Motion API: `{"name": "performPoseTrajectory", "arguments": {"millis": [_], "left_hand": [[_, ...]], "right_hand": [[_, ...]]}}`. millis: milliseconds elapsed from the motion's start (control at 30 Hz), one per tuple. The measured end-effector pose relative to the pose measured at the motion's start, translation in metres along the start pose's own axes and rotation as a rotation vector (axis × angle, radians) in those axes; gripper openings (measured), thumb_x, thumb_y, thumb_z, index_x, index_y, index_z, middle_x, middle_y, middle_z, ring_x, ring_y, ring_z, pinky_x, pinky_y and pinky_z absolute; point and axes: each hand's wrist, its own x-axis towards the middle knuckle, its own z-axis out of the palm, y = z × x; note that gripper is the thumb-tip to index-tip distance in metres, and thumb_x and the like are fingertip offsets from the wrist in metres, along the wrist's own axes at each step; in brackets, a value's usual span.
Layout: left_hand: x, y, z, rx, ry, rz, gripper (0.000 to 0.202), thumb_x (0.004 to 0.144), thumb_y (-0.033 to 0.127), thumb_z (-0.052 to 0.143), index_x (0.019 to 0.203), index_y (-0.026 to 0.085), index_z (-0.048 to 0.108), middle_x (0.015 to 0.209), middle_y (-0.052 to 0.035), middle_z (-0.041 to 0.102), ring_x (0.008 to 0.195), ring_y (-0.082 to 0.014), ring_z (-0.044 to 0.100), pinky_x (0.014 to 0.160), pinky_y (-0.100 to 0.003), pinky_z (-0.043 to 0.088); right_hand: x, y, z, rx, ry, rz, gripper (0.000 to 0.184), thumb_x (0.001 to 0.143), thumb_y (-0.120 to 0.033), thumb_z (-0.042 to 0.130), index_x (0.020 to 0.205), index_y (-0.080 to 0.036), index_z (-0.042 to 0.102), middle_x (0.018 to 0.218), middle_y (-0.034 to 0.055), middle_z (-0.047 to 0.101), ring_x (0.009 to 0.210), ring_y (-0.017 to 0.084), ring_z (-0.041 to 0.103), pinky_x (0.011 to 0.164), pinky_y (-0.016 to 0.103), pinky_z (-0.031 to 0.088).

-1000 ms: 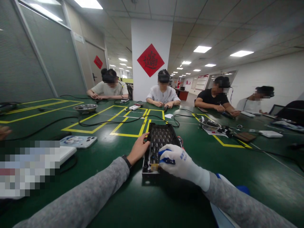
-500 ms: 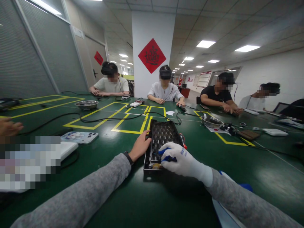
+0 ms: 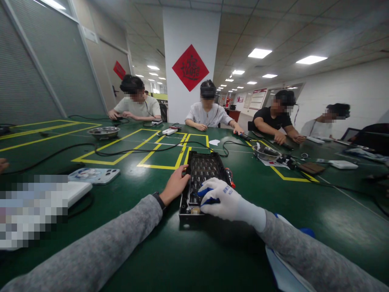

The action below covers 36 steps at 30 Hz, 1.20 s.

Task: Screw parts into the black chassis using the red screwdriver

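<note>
A black open keyboard frame (image 3: 203,170) lies lengthwise on the green table (image 3: 170,243) in front of me. My bare left hand (image 3: 175,185) rests against its left edge, fingers curled on the rim. My right hand (image 3: 221,199), in a white glove with blue fingertips, is pressed onto the near end of the frame with its fingers bent; whether it pinches anything is hidden. A red-handled tool (image 3: 231,177) lies against the frame's right side.
A phone (image 3: 94,175) and a white device (image 3: 74,191) lie to the left. Black cables (image 3: 127,152) cross yellow tape lines (image 3: 179,160). Metal bowls (image 3: 105,132) (image 3: 265,152) sit further out. Several people work at the far side. White paper (image 3: 282,271) lies under my right arm.
The view has swung slightly, and both hands stay on the frame. A person's hand at the left edge has drawn back almost out of view.
</note>
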Motion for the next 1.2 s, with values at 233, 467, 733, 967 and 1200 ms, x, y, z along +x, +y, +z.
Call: {"name": "performPoseTrajectory", "arguments": {"millis": [233,467,733,967,1200], "left_hand": [[-0.001,0.0041,-0.0006,-0.043,0.007,-0.018,0.053,0.075,0.019,0.047,0.127,0.017,0.042,0.115,-0.0091,0.057,0.104,-0.0202,0.054,0.09,-0.034,0.043],[-0.0007,0.0021,0.0003,-0.013,-0.002,-0.004,0.054,0.076,0.02,0.047,0.129,0.014,0.04,0.117,-0.0113,0.055,0.106,-0.021,0.053,0.094,-0.035,0.04],[0.0017,-0.004,0.0015,0.013,-0.008,0.016,0.052,0.076,0.021,0.048,0.127,0.014,0.042,0.123,-0.0111,0.053,0.111,-0.0212,0.05,0.098,-0.036,0.036],[0.0007,-0.0007,0.0005,-0.004,-0.009,-0.001,0.052,0.076,0.021,0.048,0.127,0.015,0.043,0.123,-0.0107,0.053,0.111,-0.0213,0.05,0.098,-0.036,0.036],[0.0013,-0.0024,0.0013,-0.011,-0.01,0.015,0.051,0.076,0.021,0.048,0.126,0.015,0.044,0.125,-0.0105,0.052,0.111,-0.0211,0.05,0.098,-0.036,0.037]], "right_hand": [[-0.0008,0.0007,0.0009,0.023,0.053,-0.048,0.009,0.072,-0.031,0.065,0.076,-0.023,0.069,0.098,0.0038,0.063,0.103,0.02,0.05,0.09,0.039,0.039],[-0.0013,0.0034,0.001,0.029,0.018,-0.079,0.012,0.075,-0.032,0.063,0.076,-0.021,0.069,0.098,0.004,0.063,0.103,0.018,0.05,0.093,0.036,0.038],[-0.0012,0.002,-0.0011,0.062,0.007,-0.072,0.01,0.076,-0.029,0.062,0.077,-0.021,0.069,0.098,0.0041,0.063,0.101,0.018,0.051,0.092,0.038,0.039],[-0.0014,0.0017,0.0013,0.053,0.041,-0.074,0.01,0.074,-0.029,0.063,0.076,-0.02,0.068,0.097,0.0043,0.063,0.099,0.018,0.052,0.09,0.037,0.04],[-0.001,0.0016,-0.0004,0.057,0.01,-0.086,0.01,0.076,-0.029,0.062,0.078,-0.021,0.068,0.093,0.0037,0.064,0.095,0.017,0.053,0.089,0.035,0.041]]}}
